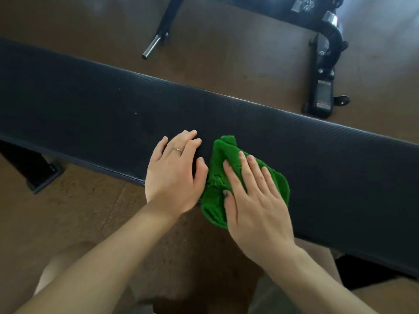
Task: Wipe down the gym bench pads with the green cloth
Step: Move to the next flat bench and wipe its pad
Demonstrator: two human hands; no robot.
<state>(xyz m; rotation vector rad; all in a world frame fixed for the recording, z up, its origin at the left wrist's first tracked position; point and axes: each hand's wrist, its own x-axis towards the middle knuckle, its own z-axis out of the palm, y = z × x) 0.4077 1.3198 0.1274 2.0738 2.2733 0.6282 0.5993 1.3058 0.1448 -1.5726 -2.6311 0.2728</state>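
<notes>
Right hand (pixel 254 200) presses flat, fingers spread, on the crumpled green cloth (pixel 217 177) on the long black ribbed bench pad (pixel 90 105), left hand (pixel 174 171) flat beside it, and most of the pad looks left to wipe.

Green cloth (pixel 229 177) bunched on the near edge of a black bench pad (pixel 90 105).
The long, dark, finely ribbed pad runs from far left to near right across the scene. The bright green terry cloth lies crumpled on its top, one corner pointing far, its near end hanging just over the pad's near edge.
</notes>
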